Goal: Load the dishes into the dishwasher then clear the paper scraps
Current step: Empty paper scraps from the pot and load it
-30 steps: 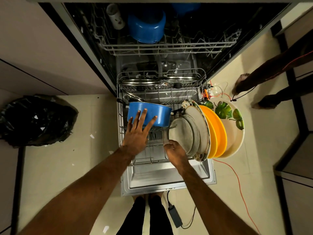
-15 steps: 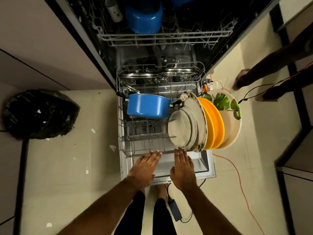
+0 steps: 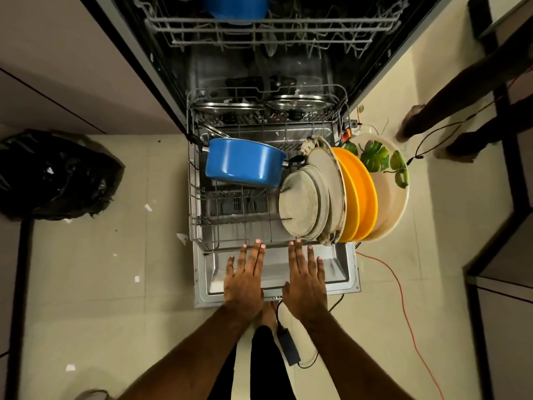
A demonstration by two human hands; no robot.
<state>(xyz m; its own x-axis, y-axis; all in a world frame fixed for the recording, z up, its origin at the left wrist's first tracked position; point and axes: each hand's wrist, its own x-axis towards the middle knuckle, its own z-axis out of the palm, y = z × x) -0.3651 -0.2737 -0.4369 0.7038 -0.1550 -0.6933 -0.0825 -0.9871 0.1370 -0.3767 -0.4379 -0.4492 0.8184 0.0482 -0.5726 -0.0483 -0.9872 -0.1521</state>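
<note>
A pale tiled floor (image 3: 86, 284) runs under an open dishwasher (image 3: 375, 67) whose door (image 3: 207, 284) lies flat toward the person, between light cabinet fronts. At far left a black rubbish bag (image 3: 57, 174) slumps on the floor, and white paper scraps (image 3: 148, 207) lie scattered near it and along the door's left edge, none picked up yet.

A second ago the left hand (image 3: 245, 280) lay on the blue pot (image 3: 245, 163) and the right hand (image 3: 307, 280) was at the small plates; both are now drawn back, empty, fingers spread flat, side by side over the door with their fingertips at the front rim of the lower rack (image 3: 230, 220). That suggests the loading is about done and the rack is ready to be pushed in, with the scraps to follow.

In the lower rack, from left: the blue pot on its side at the middle, bare tines in front of it, then a row of plates on edge, grey plates (image 3: 302, 206), orange plates (image 3: 360, 194) and a large leaf-patterned plate (image 3: 389, 180) that overhangs the rack's right side. Steel lids (image 3: 300, 103) stand at the back. The upper rack (image 3: 274, 27) holds another blue vessel (image 3: 235, 8). At right, another person's legs (image 3: 450, 102) and a red cable (image 3: 403, 307) on the floor
</note>
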